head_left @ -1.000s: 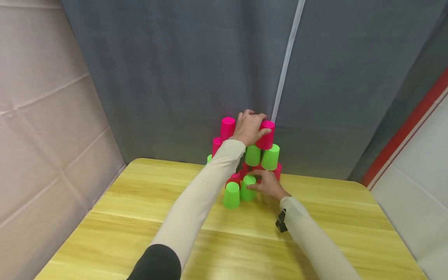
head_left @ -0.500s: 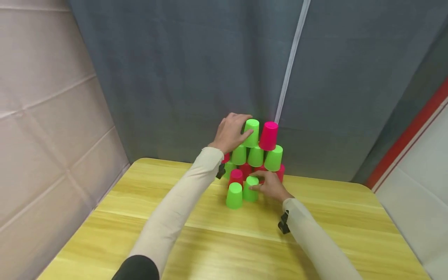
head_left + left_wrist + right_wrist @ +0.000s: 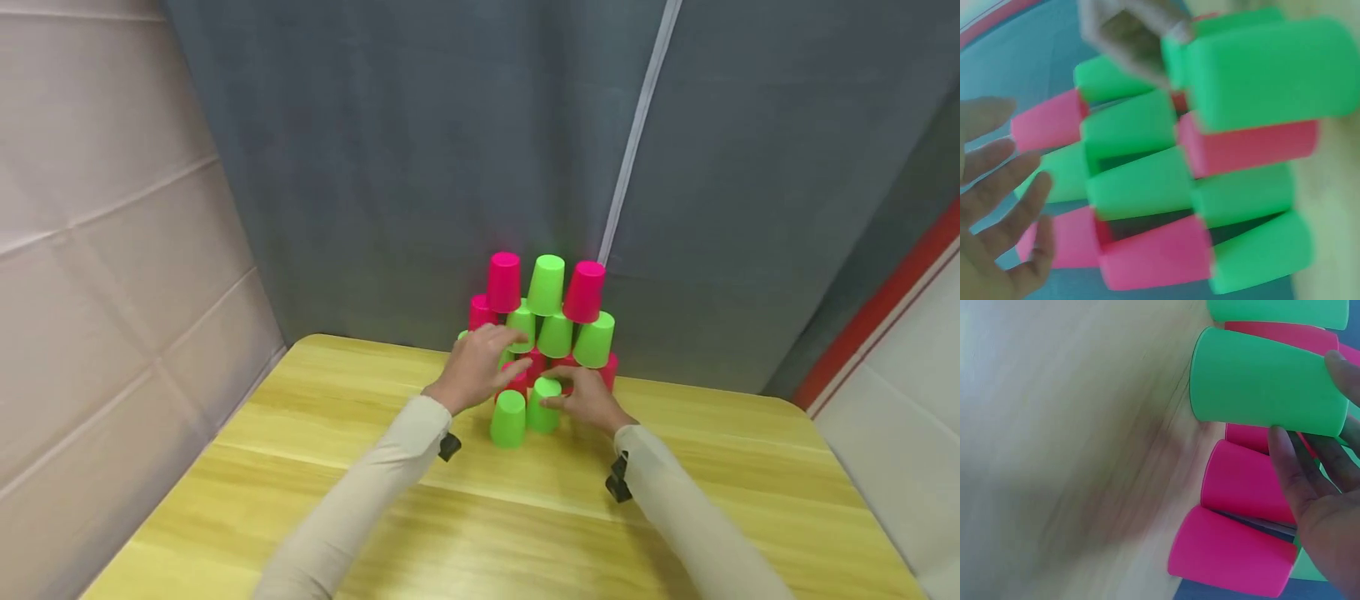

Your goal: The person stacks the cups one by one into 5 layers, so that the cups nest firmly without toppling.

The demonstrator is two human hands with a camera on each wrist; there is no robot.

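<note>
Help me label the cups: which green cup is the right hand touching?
The right hand touches the front green cup beside the other loose green cup, standing ahead of the stack.

Curtained corner with a wooden table
Yellow wood-grain table (image 3: 315, 467) against a grey curtain (image 3: 420, 150); beige padded wall (image 3: 105, 250) on the left.

Bright even light, soft shadows, both wrist views motion-blurred
</note>
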